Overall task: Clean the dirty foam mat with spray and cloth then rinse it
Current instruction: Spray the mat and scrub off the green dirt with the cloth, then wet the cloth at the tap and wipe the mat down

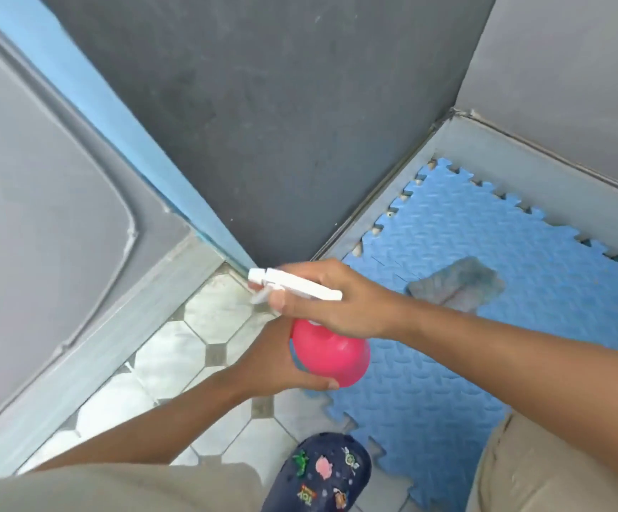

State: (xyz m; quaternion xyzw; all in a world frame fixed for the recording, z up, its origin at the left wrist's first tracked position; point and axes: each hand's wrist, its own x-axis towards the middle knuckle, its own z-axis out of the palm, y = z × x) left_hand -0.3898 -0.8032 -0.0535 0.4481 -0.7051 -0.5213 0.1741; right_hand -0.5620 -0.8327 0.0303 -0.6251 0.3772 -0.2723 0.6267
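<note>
A blue foam mat (484, 345) with jigsaw edges lies on the floor at the right, in the corner of two grey walls. A crumpled grey-blue cloth (459, 282) rests on the mat, beyond my right wrist. A pink spray bottle (331, 354) with a white trigger head is held over the mat's left edge, nozzle pointing left. My left hand (266, 367) cups the pink body from below. My right hand (329, 297) grips the white head, a finger on the trigger.
White octagonal floor tiles (174, 360) lie to the left of the mat. A grey door with a blue frame (122, 116) stands at the left. My dark clog with stickers (322, 474) and beige trouser legs are at the bottom.
</note>
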